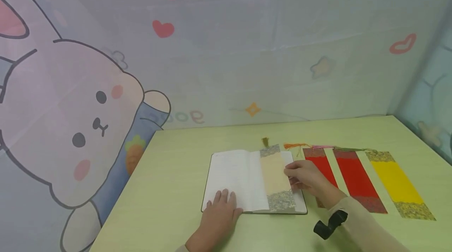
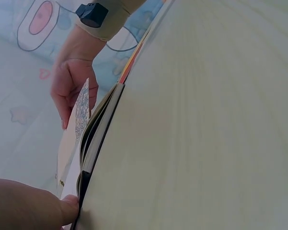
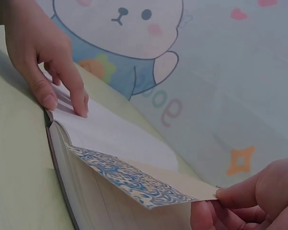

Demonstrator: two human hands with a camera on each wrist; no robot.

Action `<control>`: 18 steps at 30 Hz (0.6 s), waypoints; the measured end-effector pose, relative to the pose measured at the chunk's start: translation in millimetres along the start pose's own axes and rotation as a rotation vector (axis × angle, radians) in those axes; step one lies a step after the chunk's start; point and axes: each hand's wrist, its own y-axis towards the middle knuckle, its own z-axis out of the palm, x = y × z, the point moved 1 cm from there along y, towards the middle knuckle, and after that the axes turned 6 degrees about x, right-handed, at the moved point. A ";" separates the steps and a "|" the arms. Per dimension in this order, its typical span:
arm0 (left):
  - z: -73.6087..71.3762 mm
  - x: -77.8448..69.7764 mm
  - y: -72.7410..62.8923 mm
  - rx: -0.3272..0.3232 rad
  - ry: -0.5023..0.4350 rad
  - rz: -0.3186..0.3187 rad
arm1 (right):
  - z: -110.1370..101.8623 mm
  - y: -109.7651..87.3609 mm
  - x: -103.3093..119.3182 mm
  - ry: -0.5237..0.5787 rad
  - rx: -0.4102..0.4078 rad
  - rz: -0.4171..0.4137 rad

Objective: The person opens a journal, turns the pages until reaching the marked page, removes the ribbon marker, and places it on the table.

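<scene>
An open notebook (image 1: 229, 169) with white pages lies on the table. My left hand (image 1: 221, 212) rests with spread fingers on the lower part of its left page; in the right wrist view its fingertips press the paper. Between thumb and fingers, my right hand (image 1: 307, 175) pinches the right edge of a cream bookmark (image 1: 277, 173). Blue-patterned bands (image 3: 134, 179) mark the bookmark's ends, and a dark olive tassel (image 1: 265, 142) shows beyond its top. The bookmark slants over the right page, its held edge raised above the paper.
Right of the notebook lie two red bookmarks (image 1: 358, 175) and a yellow bookmark (image 1: 400, 181) in a row. Their orange (image 1: 294, 145), pink and green tassels stretch leftward along the top. A printed cloth backdrop (image 1: 226, 55) stands behind the pale green table (image 1: 159, 189).
</scene>
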 end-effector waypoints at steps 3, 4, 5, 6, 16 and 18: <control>1.2 0.4 0.1 -0.003 -0.006 0.000 | -8.3 -2.6 -3.0 -0.016 -0.006 -0.012; 1.6 0.6 0.0 -0.006 -0.007 0.000 | -10.9 -3.2 -3.8 -0.016 -0.009 -0.017; 1.7 0.8 -0.1 -0.008 -0.008 0.000 | -13.8 -3.8 -4.6 -0.024 -0.007 -0.030; 1.8 1.0 -0.1 -0.010 -0.009 0.001 | -16.7 -3.8 -5.5 -0.027 -0.014 -0.040; 0.5 1.3 -0.5 -0.008 -0.002 0.001 | -42.6 -7.6 -9.7 -0.063 -0.042 -0.101; 0.3 1.1 -0.6 -0.011 -0.005 0.001 | -48.0 -8.5 -10.1 -0.075 -0.049 -0.094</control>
